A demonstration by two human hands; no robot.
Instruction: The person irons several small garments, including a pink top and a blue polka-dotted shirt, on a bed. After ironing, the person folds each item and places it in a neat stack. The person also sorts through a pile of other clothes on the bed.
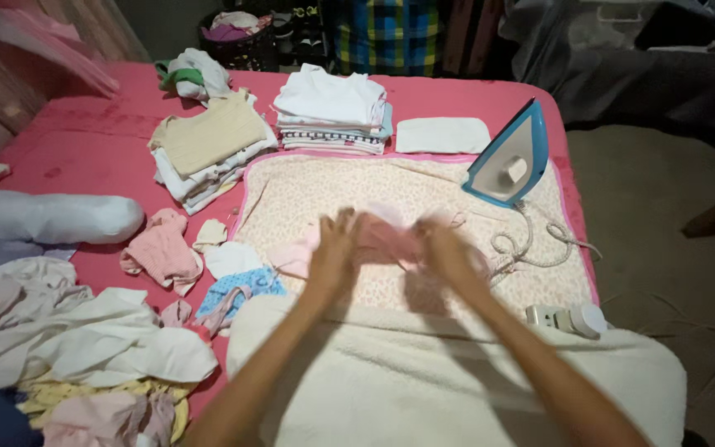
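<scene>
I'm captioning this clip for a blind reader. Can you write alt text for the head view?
Both hands, left hand and right hand, hold a small pink garment over a patterned ironing blanket on a pink bed. A blue iron stands upright at the blanket's right, folded stacks lie behind, and loose laundry is piled at the left.

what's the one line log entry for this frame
left hand and right hand: gripping pink garment | on: patterned pad | iron: upright, right

Soft pink cloth garment [386, 236], fluffy cream towel [457, 372], glossy blue plastic iron [508, 157], matt pink bedsheet [93, 153]
</scene>
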